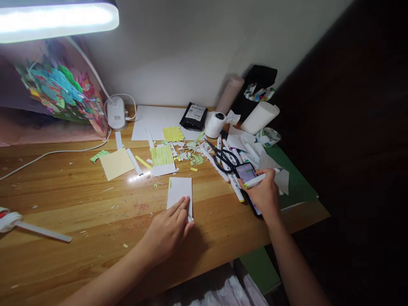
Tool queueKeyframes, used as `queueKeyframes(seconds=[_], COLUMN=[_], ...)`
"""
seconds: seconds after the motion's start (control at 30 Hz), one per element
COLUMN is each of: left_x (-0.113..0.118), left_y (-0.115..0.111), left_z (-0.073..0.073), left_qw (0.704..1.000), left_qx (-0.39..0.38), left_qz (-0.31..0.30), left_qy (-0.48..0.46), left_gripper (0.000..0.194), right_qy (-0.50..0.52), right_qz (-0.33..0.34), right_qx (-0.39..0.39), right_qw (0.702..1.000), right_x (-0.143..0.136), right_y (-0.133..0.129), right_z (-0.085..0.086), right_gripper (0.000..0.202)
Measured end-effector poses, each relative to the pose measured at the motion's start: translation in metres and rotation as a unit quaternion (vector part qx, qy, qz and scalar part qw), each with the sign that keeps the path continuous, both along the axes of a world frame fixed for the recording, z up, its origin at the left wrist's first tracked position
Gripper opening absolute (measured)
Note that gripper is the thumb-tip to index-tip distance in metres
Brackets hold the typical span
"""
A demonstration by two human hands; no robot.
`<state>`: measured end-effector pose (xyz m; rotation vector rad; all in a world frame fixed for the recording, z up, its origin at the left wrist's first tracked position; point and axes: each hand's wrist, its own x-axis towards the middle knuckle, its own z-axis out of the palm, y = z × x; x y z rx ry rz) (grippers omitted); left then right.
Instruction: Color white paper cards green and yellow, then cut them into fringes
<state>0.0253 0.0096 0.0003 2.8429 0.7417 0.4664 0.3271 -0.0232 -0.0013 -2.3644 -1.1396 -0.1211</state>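
My left hand (170, 223) rests on a small white paper (177, 190), with two fingers stretched out flat and the others partly curled. A short yellow-green stroke marks the paper's upper left corner. A small white end of something shows beside my fingers, too hidden to name. At the right, my right hand (266, 193) is closed around a white marker (255, 180) with a yellow-green end. That hand is over a phone (246, 171) with its screen lit. Black-handled scissors (225, 157) and several white markers (236, 187) lie beside the phone.
Green and white paper scraps (194, 155) surround a part-coloured paper square (162, 159). A yellow sticky-note pad (117, 164) lies left. Behind stand a thread spool (215, 125), a black packet (193, 116) and a white roll (259, 117). A lamp (57, 19) hangs overhead.
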Motion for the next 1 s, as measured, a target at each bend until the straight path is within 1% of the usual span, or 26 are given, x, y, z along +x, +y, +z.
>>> queueKeyframes(seconds=[0.2,0.33,0.43,0.5,0.53,0.57,0.6,0.63,0.7,0.73,0.77,0.8,0.87,0.9,0.93,1.0], left_x=[0.008,0.012,0.014,0.015,0.016,0.016,0.016,0.016,0.014,0.013,0.012,0.012,0.010,0.010,0.009,0.009], left_y=[-0.018,-0.028,-0.030,-0.031,-0.032,-0.032,-0.032,-0.033,-0.033,-0.033,-0.033,-0.033,-0.032,-0.032,-0.032,-0.031], left_z=[-0.009,-0.016,-0.019,-0.019,-0.018,-0.018,-0.017,-0.017,-0.016,-0.016,-0.015,-0.015,-0.015,-0.016,-0.016,-0.016], left_qw=[0.997,0.994,0.993,0.992,0.992,0.992,0.992,0.992,0.993,0.993,0.993,0.994,0.994,0.994,0.994,0.992], left_qx=[0.054,0.079,0.093,0.099,0.102,0.103,0.102,0.099,0.092,0.089,0.089,0.089,0.090,0.090,0.093,0.104], left_qz=[0.043,0.066,0.071,0.071,0.072,0.072,0.072,0.072,0.071,0.069,0.068,0.065,0.061,0.059,0.058,0.057], left_qy=[-0.021,-0.033,-0.037,-0.030,-0.025,-0.022,-0.021,-0.020,-0.022,-0.023,-0.024,-0.025,-0.026,-0.026,-0.026,-0.031], left_gripper=[0.032,0.032,0.034,0.035,0.036,0.036,0.037,0.037,0.036,0.036,0.035,0.035,0.035,0.035,0.034,0.033], right_qy=[0.008,0.021,-0.015,-0.026,0.004,0.057,0.130,0.202,0.312,0.334,0.336,0.327,0.272,0.235,0.185,0.097], right_qz=[-0.010,0.005,0.017,0.041,0.072,0.120,0.193,0.270,0.401,0.426,0.423,0.398,0.311,0.265,0.225,0.134], right_qx=[-0.005,0.001,0.002,0.059,0.103,0.151,0.153,0.146,0.136,0.132,0.135,0.151,0.191,0.206,0.218,0.197], right_qw=[1.000,1.000,1.000,0.997,0.992,0.980,0.960,0.930,0.851,0.830,0.830,0.844,0.890,0.912,0.931,0.966], right_x=[0.000,0.001,-0.007,-0.021,-0.031,-0.042,-0.053,-0.065,-0.086,-0.094,-0.098,-0.098,-0.088,-0.078,-0.066,-0.041], right_y=[0.001,-0.003,-0.010,-0.012,-0.011,-0.008,-0.002,0.004,0.019,0.025,0.030,0.031,0.026,0.020,0.012,-0.004], right_z=[-0.002,-0.001,0.010,0.022,0.029,0.036,0.041,0.046,0.051,0.051,0.051,0.049,0.041,0.035,0.030,0.018], right_gripper=[0.064,0.067,0.064,0.055,0.048,0.039,0.031,0.029,0.039,0.042,0.039,0.033,0.022,0.024,0.034,0.057])
